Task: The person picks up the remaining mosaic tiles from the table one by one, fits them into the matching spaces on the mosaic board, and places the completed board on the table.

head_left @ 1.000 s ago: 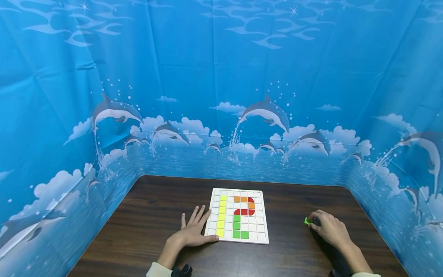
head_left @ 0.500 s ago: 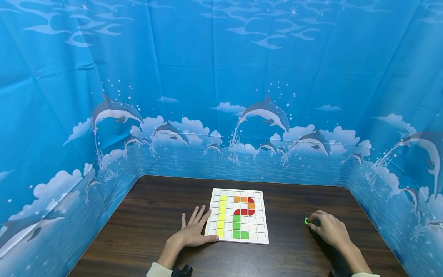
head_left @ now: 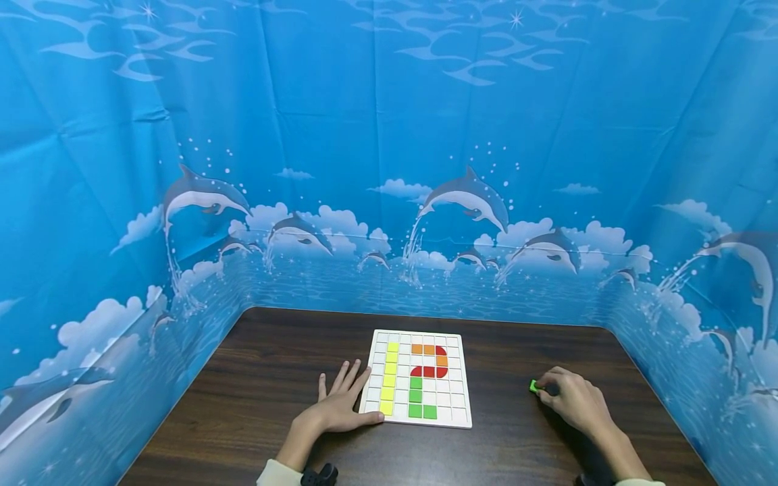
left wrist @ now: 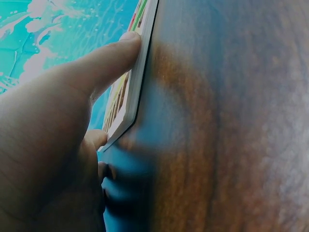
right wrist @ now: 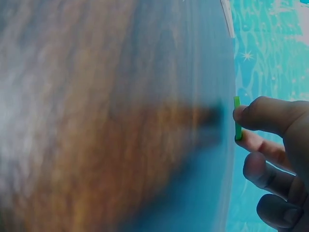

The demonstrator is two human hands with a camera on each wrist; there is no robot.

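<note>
A white grid board (head_left: pixel 446 398) lies on the table, seen whole in the head view. A column of yellow tiles (head_left: pixel 390 370) fills its left part. To the right, orange tiles (head_left: pixel 417 349) and red tiles (head_left: pixel 428 372) form a hooked curve, with several green tiles (head_left: pixel 415 396) below. My left hand (head_left: pixel 337 405) has its fingers spread at the board's left side, and its thumb (left wrist: pixel 113 55) rests on the near edge. Well to the board's right, my right hand (head_left: pixel 577 399) pinches a small green tile (right wrist: pixel 237 102) between thumb and finger, the other fingers loosely bent.
The dark wooden table (head_left: pixel 267 378) reaches back to a blue curtain (head_left: pixel 328 135) printed with dolphins, which encloses the back and both sides. A black band (head_left: pixel 319 475) sits on the left wrist.
My right hand has shifted slightly left toward the board, carrying the green tile. The left hand and the board stay where they were.
</note>
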